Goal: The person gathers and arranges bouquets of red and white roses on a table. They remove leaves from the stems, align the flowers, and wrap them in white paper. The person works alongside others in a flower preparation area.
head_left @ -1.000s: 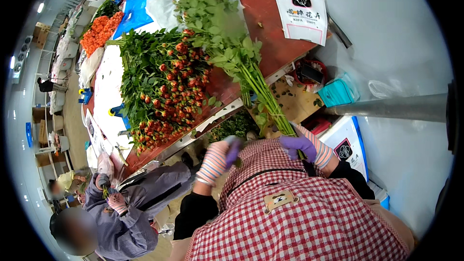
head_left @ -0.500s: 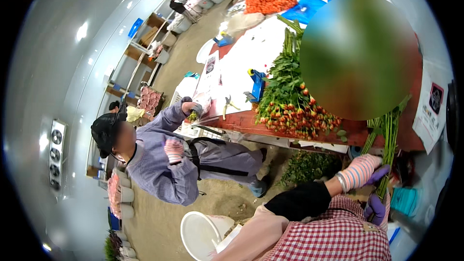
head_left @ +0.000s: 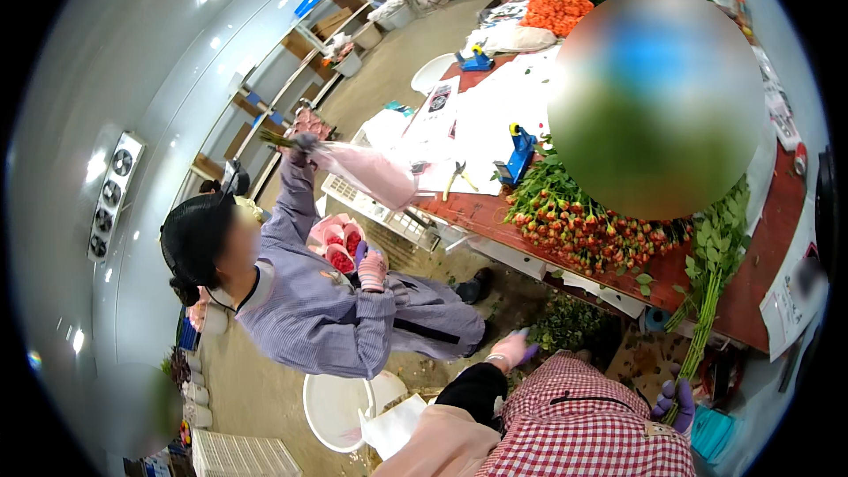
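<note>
My right hand (head_left: pixel 678 399), in a glove with purple fingers, is closed around the lower ends of a bunch of green flower stems (head_left: pixel 704 305). The leafy part of the bunch lies on the red table; its top runs behind a blurred disc that hides much of the table. My left hand (head_left: pixel 510 351), in a striped glove with purple on it, is away from the stems, in front of the checked apron (head_left: pixel 583 428). Its fingers look apart, though slightly smeared, and nothing shows in them. Beside the stems, orange-red roses (head_left: pixel 587 234) lie heaped at the table edge.
A co-worker (head_left: pixel 314 287) at the left holds up a pink-wrapped bouquet (head_left: pixel 367 172). On the table (head_left: pixel 459 215) are a blue tape dispenser (head_left: pixel 518 155) and yellow-handled cutters (head_left: pixel 458 179). A white bucket (head_left: pixel 331 411) stands on the floor; cut greenery (head_left: pixel 565 322) lies under the table.
My left hand has left the stems and swung left. My right hand still grips them. The co-worker has turned and raised a wrapped bouquet. The view has shifted.
</note>
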`<state>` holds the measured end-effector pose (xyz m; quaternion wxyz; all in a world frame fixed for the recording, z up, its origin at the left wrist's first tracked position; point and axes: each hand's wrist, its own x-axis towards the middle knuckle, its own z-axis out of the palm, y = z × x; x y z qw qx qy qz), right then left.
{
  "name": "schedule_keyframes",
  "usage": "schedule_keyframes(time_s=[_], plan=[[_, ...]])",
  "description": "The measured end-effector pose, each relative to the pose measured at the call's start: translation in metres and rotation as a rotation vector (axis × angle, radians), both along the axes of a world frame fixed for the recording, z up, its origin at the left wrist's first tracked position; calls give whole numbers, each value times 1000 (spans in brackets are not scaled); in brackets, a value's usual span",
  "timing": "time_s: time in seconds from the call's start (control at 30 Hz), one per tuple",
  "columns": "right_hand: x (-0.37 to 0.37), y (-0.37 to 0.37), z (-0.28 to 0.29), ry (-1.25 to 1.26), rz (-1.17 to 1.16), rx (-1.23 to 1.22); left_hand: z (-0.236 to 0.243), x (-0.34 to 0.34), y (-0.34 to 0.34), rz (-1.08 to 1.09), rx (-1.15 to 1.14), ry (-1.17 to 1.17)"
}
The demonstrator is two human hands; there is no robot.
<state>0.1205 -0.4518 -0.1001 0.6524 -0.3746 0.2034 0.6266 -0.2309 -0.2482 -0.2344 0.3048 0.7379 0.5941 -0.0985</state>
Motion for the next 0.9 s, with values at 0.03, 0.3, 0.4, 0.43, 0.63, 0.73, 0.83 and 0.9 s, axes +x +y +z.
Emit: schedule_keyframes(time_s=[0.03, 0.3, 0.4, 0.43, 0.63, 0.73, 0.83, 0.9], plan=[[-2, -2, -10, -86, 35, 24, -27, -27, -4, 86, -142, 126], [-6, 18, -2, -119, 335, -27, -88, -100, -113, 467, -309, 67], [-4, 18, -5, -133, 355, -54, -68, -72, -102, 520, -242, 66], [-1, 17, -6, -108, 381, -17, -64, -68, -98, 514, -234, 62], [-9, 17, 19, -179, 325, -116, -72, -57, -69, 479, -84, -90], [1, 1, 11, -65, 250, 2, -28, -22, -28, 216, 42, -94], [-3, -8, 24, -210, 377, 27, -11, 37, 15, 667, -262, -777], [-6, 1, 18, -294, 417, 29, 8, 92, 31, 239, -33, -740]])
